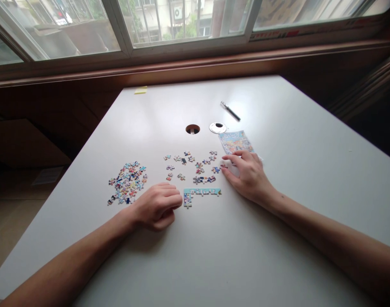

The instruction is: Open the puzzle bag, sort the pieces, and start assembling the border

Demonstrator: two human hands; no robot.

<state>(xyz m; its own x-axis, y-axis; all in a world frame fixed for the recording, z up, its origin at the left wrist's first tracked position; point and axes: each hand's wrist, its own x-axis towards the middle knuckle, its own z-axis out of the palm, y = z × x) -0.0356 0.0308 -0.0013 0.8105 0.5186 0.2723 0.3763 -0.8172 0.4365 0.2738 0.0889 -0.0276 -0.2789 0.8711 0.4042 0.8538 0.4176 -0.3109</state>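
Observation:
My right hand (248,175) has its thumb and index finger around a small puzzle piece (225,166), over the lower edge of a colourful picture sheet (236,141). My left hand (159,204) rests on the table in a loose fist, and its curled fingers hide whatever may be inside. Just right of that fist lies a joined corner strip of puzzle (201,192), with light blue along its top edge. Several loose puzzle pieces (184,160) are spread beyond the strip. To the left is a dense pile of mixed puzzle pieces (127,181).
The white table (214,256) has a round cable hole (193,129) with its silver ring cover (217,127) beside it. A dark pen (230,111) lies farther back. Yellow tape (140,90) marks the far left edge, below a window (188,21).

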